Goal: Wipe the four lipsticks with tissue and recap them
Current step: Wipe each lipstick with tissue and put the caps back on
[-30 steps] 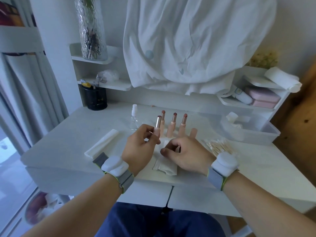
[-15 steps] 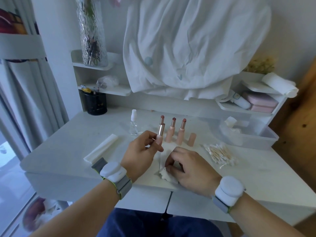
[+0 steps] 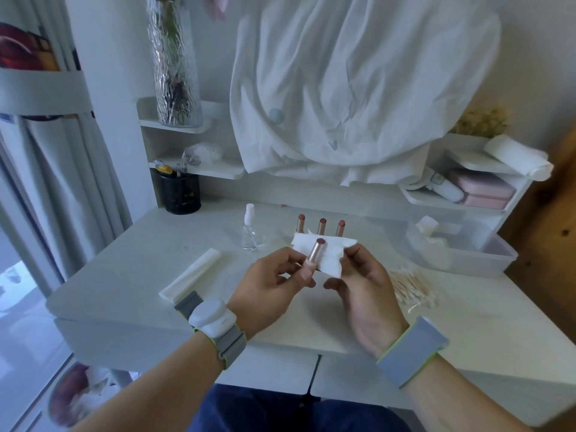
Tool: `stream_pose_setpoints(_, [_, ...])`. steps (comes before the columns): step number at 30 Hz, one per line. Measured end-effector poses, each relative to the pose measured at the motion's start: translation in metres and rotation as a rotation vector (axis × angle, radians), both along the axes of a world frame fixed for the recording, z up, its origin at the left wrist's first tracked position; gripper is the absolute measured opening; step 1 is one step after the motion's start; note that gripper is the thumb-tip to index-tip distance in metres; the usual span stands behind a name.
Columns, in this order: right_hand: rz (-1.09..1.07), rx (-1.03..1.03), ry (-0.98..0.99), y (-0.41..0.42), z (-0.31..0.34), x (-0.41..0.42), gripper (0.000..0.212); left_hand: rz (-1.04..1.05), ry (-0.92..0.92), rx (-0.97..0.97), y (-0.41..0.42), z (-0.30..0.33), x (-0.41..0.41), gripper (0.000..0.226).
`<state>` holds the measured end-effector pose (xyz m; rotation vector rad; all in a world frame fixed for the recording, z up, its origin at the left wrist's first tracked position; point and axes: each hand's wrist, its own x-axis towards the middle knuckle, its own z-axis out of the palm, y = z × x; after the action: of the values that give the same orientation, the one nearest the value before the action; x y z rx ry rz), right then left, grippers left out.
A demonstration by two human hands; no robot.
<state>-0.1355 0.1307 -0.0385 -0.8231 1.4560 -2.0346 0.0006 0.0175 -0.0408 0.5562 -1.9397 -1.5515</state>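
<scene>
The left hand point(image 3: 268, 285) pinches the uncapped lipstick point(image 3: 315, 255) by its base, long axis tilted, tip pointing up and right, away from the fingers. The right hand point(image 3: 364, 285) pinches the tissue point(image 3: 330, 254) just behind that tip.

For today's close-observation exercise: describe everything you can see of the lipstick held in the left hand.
The lipstick is a slim tube, uncapped, with a pale pink base, a shiny rose-gold metal-looking sleeve and a flat brownish-pink tip. It is raised above the desk, tilted with its tip up and to the right. The left hand pinches its base. A white tissue, held by the right hand, hangs right behind it; whether they touch is unclear. Three uncapped lipsticks stand beyond.
</scene>
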Motion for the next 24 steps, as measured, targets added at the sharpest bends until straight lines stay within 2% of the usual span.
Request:
stream_pose_setpoints(5, [0.156,-0.051,-0.091,0.0019,-0.0020,-0.0003,0.042,0.002,-0.043,-0.112,-0.0030,-0.0044,-0.0005,0.007])
stream_pose_setpoints(9, [0.194,-0.014,-0.040,0.0052,0.0012,0.0010,0.031,0.012,-0.071,-0.173,-0.0035,-0.0049,0.0003,0.010])
stream_pose_setpoints(15, [0.150,-0.038,-0.050,0.0043,-0.0023,0.0018,0.023,0.050,-0.090,-0.157,-0.0013,-0.0034,-0.0002,0.024])
stream_pose_setpoints(22, [0.133,-0.030,-0.100,0.0053,-0.0005,0.0011,0.021,0.029,-0.045,-0.121,-0.0026,-0.0047,-0.0028,0.002])
stream_pose_setpoints(24, [0.132,-0.040,-0.102,0.0049,-0.0006,0.0010,0.021,-0.007,-0.046,-0.132,-0.0014,-0.0031,-0.0028,0.008])
